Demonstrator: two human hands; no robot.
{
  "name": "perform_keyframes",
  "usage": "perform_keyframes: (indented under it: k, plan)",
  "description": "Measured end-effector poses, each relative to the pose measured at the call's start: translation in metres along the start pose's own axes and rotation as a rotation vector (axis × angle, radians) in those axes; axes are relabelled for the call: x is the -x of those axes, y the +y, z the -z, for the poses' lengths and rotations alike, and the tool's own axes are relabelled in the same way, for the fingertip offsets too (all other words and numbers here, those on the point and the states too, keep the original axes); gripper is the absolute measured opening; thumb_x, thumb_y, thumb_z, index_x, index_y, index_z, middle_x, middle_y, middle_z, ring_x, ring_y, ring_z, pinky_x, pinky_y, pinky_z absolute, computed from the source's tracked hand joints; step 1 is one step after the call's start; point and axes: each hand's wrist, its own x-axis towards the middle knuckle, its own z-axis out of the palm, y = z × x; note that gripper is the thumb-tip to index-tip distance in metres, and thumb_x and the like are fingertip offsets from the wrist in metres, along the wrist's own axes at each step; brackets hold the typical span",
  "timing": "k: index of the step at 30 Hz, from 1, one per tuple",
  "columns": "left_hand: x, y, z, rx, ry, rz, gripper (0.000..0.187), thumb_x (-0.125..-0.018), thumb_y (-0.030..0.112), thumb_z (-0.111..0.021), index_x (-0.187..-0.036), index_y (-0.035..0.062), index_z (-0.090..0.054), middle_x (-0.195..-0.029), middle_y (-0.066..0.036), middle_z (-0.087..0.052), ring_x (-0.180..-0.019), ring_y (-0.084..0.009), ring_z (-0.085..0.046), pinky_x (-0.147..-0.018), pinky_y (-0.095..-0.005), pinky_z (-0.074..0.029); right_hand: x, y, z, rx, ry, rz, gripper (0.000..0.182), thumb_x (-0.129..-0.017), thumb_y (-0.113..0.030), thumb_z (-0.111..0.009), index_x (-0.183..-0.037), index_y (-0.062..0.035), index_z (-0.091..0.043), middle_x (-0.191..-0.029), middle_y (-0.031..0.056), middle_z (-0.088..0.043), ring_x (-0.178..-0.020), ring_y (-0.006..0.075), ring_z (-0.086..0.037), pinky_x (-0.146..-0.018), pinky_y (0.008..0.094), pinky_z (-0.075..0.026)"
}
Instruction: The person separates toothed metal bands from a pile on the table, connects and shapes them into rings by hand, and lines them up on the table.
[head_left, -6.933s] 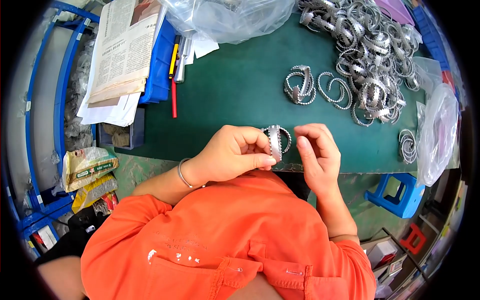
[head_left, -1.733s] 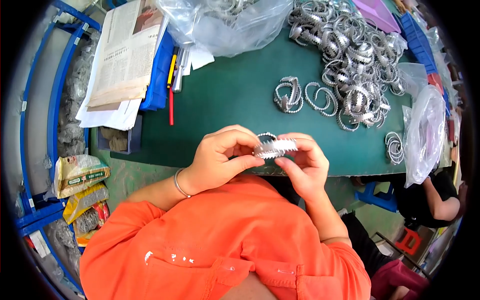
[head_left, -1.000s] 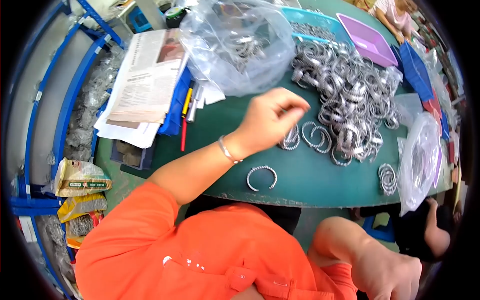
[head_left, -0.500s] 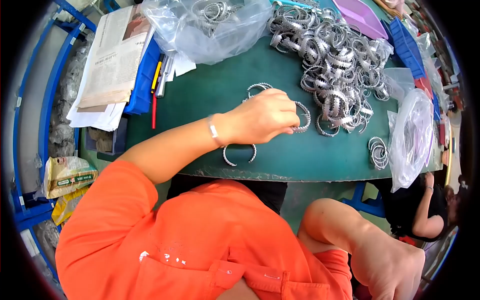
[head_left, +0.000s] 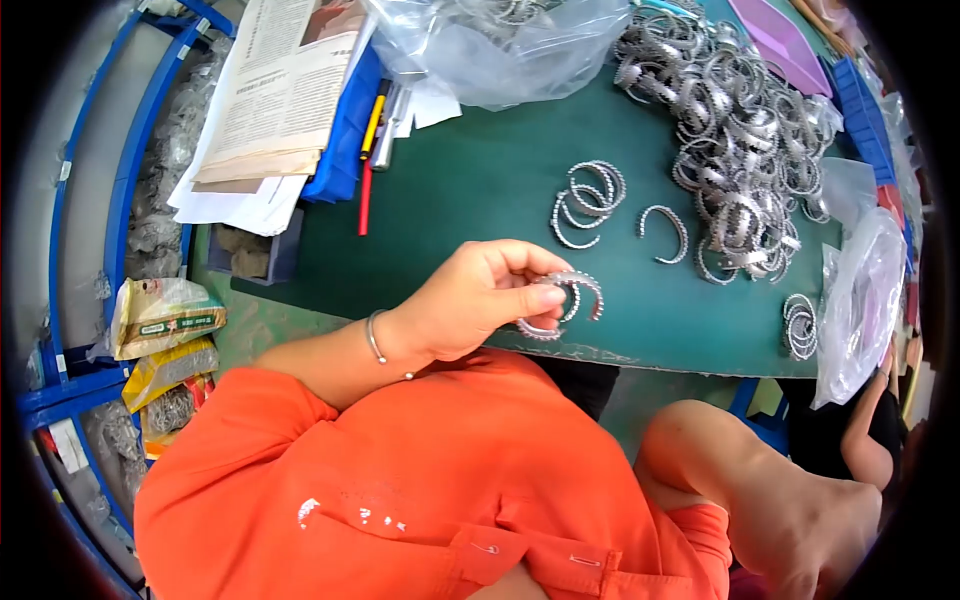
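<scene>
My left hand (head_left: 510, 295) is closed over the table's front edge, thumb and fingers pinching silver open-ended cuff bangles (head_left: 598, 297) with notched edges. They overlap, and the fingers hide part of them. Just beyond the fingertips, several loose cuff bangles (head_left: 592, 190) lie overlapping on the green table (head_left: 450, 190), with a single one (head_left: 683, 240) to their right. At the lower right my right hand (head_left: 805, 525) hangs down beside my body, away from the table. Its back faces up, while its fingers are mostly cut off by the frame.
A large heap of bangles (head_left: 740, 140) covers the table's right side. A small stack (head_left: 800, 328) sits near a plastic bag (head_left: 862, 300). Another clear bag (head_left: 500, 60) lies at the back. Newspapers (head_left: 270, 110), a blue bin (head_left: 345, 150) and pens are at left. Someone in black (head_left: 815, 425) sits at right.
My left hand has drawn back toward the table's front edge, its grip now showing the bangles. The bangles it covered are exposed. The whole view has shifted; my right hand stays low.
</scene>
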Motion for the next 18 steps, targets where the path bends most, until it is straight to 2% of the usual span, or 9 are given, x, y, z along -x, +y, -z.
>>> perform_keyframes:
  k: [2,3,5,8,11,14,15,17,18]
  plan:
    - [0.001,0.0,0.003,0.008,0.02,0.006,0.02,-0.087,0.002,-0.055,-0.106,-0.0045,-0.055,-0.09,-0.01,-0.062,-0.082,-0.0157,-0.062,-0.076,-0.0297,-0.053,-0.002,-0.008,-0.003,-0.126,-0.031,-0.168,0.017,-0.064,0.014,-0.052,-0.074,0.0055,-0.064,-0.074,0.0166,-0.06,-0.07,0.028,-0.059,-0.076,0.0413,-0.054]
    - [0.0,-0.001,0.004,0.009,0.019,0.01,0.02,-0.087,0.002,-0.055,-0.106,-0.0045,-0.055,-0.09,-0.01,-0.062,-0.082,-0.0157,-0.062,-0.076,-0.0297,-0.053,0.0,-0.004,-0.019,0.057,0.188,-0.182,0.016,-0.065,0.014,-0.053,-0.072,0.005,-0.064,-0.072,0.0158,-0.059,-0.07,0.0279,-0.059,-0.077,0.0411,-0.054]
    - [-0.002,-0.004,0.008,0.061,0.03,-0.019,0.019,-0.087,0.002,-0.055,-0.106,-0.0036,-0.055,-0.092,-0.009,-0.062,-0.084,-0.0163,-0.063,-0.077,-0.0295,-0.053,0.002,-0.001,-0.027,0.243,0.408,-0.194,0.014,-0.065,0.013,-0.053,-0.07,0.0044,-0.063,-0.069,0.015,-0.058,-0.069,0.0277,-0.059,-0.077,0.0409,-0.054]
    - [-0.003,-0.004,0.011,0.126,0.028,0.009,0.018,-0.088,0.002,-0.054,-0.105,-0.0026,-0.055,-0.094,-0.009,-0.061,-0.087,-0.018,-0.062,-0.079,-0.0313,-0.053,0.004,0.008,-0.006,0.14,0.215,-0.137,0.011,-0.065,0.011,-0.054,-0.065,0.0037,-0.062,-0.066,0.0146,-0.056,-0.065,0.0274,-0.057,-0.074,0.0446,-0.054]
    - [-0.002,-0.005,0.013,0.197,0.032,0.066,0.017,-0.088,0.004,-0.054,-0.104,-0.0024,-0.054,-0.096,-0.01,-0.06,-0.088,-0.02,-0.062,-0.08,-0.0347,-0.053,-0.003,0.029,0.019,-0.105,-0.085,0.201,0.011,-0.065,0.011,-0.054,-0.063,0.0039,-0.062,-0.063,0.0143,-0.055,-0.062,0.0267,-0.055,-0.073,0.0489,-0.054]
    - [-0.003,-0.005,0.015,0.215,0.049,0.113,0.017,-0.089,0.005,-0.053,-0.103,-0.0024,-0.054,-0.095,-0.011,-0.059,-0.088,-0.0215,-0.062,-0.079,-0.0378,-0.053,0.01,0.02,0.012,-0.28,-0.028,0.081,0.012,-0.065,0.011,-0.052,-0.062,0.0052,-0.061,-0.065,0.015,-0.056,-0.061,0.0264,-0.054,-0.072,0.055,-0.053]
    - [-0.003,-0.007,0.014,0.214,0.044,0.119,0.017,-0.089,0.005,-0.053,-0.103,-0.0024,-0.054,-0.095,-0.011,-0.059,-0.088,-0.0215,-0.062,-0.079,-0.0378,-0.053,0.009,0.03,0.02,-0.145,-0.111,0.368,0.013,-0.066,0.012,-0.05,-0.062,0.0048,-0.061,-0.065,0.0141,-0.056,-0.062,0.0254,-0.054,-0.077,0.0538,-0.052]
    - [-0.002,-0.005,0.015,0.241,0.045,0.158,0.017,-0.089,0.007,-0.053,-0.103,-0.003,-0.054,-0.094,-0.012,-0.059,-0.086,-0.0216,-0.062,-0.078,-0.0388,-0.053,0.011,0.034,0.033,-0.16,-0.129,0.602,0.018,-0.073,0.003,-0.051,-0.055,0.003,-0.054,-0.059,0.0151,-0.055,-0.056,0.0247,-0.054,-0.062,0.0512,-0.049]
    - [-0.002,-0.004,0.017,0.242,0.01,0.164,0.018,-0.089,0.008,-0.052,-0.103,-0.0036,-0.054,-0.091,-0.013,-0.059,-0.084,-0.0217,-0.062,-0.078,-0.0393,-0.053,0.02,0.027,0.038,0.065,0.079,0.519,0.015,-0.076,0.0,-0.05,-0.062,0.0016,-0.054,-0.063,0.013,-0.054,-0.058,0.0223,-0.052,-0.061,0.0466,-0.048]
